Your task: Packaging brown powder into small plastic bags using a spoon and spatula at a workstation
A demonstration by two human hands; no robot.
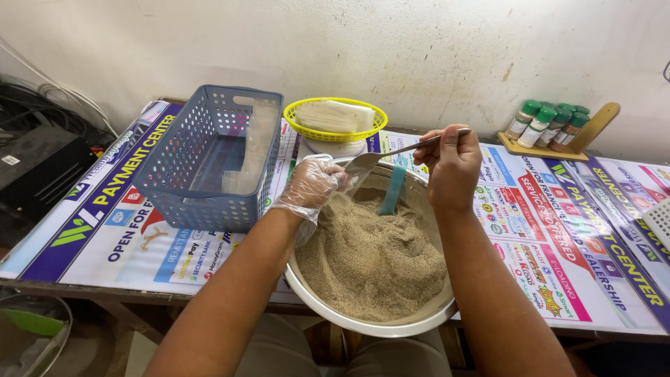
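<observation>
Left hand [310, 187], in a thin clear glove, pinches a small clear bag [322, 162] at the far-left rim of a steel bowl [363, 328] — fingers closed on the bag's mouth. Right hand [452, 167], bare, is clamped on the handle of a metal spoon [373, 160], its scoop tipped toward the bag. Bowl sits at the surface's [125, 237] near edge, center, overhanging toward the person, filled w/ tan grain [373, 262]; a teal scoop [394, 185] stands stuck in the grain at the far side. Blue basket [209, 164] stands left of the bowl, clear bags inside. Yellow basket [335, 120] sits behind the bowl near the back edge. Spice jars [548, 126] w/ green caps on a wooden rack — back-right corner.
</observation>
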